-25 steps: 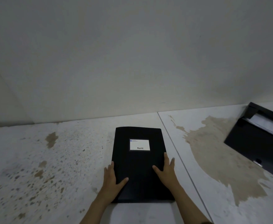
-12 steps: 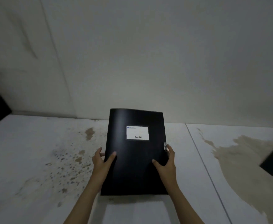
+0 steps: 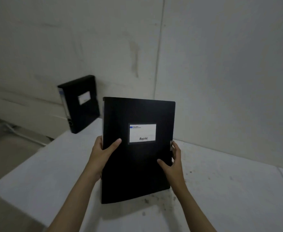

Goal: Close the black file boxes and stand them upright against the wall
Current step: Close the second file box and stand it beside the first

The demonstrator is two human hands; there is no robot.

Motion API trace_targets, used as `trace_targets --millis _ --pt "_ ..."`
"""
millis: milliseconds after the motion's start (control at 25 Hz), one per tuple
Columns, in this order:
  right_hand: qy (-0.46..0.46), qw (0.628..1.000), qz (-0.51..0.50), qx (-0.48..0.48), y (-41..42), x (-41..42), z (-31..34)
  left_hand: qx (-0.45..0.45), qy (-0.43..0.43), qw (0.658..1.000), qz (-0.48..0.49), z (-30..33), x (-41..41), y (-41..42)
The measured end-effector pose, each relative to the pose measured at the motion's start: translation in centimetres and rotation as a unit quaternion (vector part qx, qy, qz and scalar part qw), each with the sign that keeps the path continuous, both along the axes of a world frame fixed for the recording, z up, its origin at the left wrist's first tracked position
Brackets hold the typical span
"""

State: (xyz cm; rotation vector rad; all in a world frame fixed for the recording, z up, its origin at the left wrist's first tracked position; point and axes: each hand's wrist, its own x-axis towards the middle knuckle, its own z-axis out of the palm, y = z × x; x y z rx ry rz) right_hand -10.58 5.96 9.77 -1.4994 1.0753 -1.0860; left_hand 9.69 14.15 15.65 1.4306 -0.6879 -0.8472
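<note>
A closed black file box (image 3: 137,161) with a white label on its front is lifted above the white table, tilted nearly upright. My left hand (image 3: 102,153) grips its left edge, thumb across the front. My right hand (image 3: 173,162) grips its right edge beside the metal clasp. A second black file box (image 3: 80,104) stands upright against the wall at the table's far left corner, closed, its spine facing left.
The white table (image 3: 221,190) has dark speckled stains near its front right. Its left edge (image 3: 36,156) drops off to the floor. The wall (image 3: 221,72) runs behind the table, with a vertical seam above the held box.
The box went from lying flat on the table to being lifted and tilted up in both hands. The view swung left, bringing the standing box into sight and losing the open box at right.
</note>
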Motion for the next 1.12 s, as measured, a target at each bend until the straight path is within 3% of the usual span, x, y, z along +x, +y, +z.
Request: trace_targets --millis 200,360,640,840,1120 --pt "-0.025 0.998 0.064 -0.006 1.9 11.2 1.5 -0.061 -0.004 0.995 0.084 0.9 9.0 4.2" --pt "0.006 0.994 0.1 -0.039 2.0 18.2 3.6 -0.095 0.004 0.986 0.135 1.1 14.0 5.5" --pt "0.071 0.965 0.161 -0.193 -0.1 27.4 9.8 -0.054 -0.059 0.976 0.2 -1.1 19.3 1.9" --pt "0.093 0.932 0.26 -0.236 -1.1 33.2 11.9 -0.023 -0.083 0.972 0.218 -3.2 20.8 -2.7" --pt "0.148 0.93 0.244 -0.231 -4.2 38.5 8.8 -0.006 -0.063 0.985 0.163 -6.6 23.8 -7.1"
